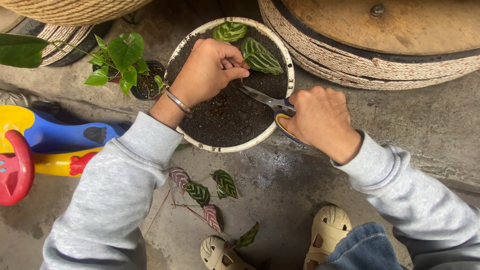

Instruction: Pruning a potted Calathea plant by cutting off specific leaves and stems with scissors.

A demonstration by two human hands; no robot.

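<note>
On the floor (280,185), cut leaves (200,192) are already laid below the pot (235,147). A stem is pinched by the left hand (207,70) over the soil; scissors (267,100) are gripped by the right hand (320,120). Two leaves (260,56) are left uncut.

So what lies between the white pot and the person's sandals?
In the head view, cut striped leaves on thin stems lie on the wet concrete floor between the white pot and the sandals; one leaf reaches the nearer sandal.
</note>
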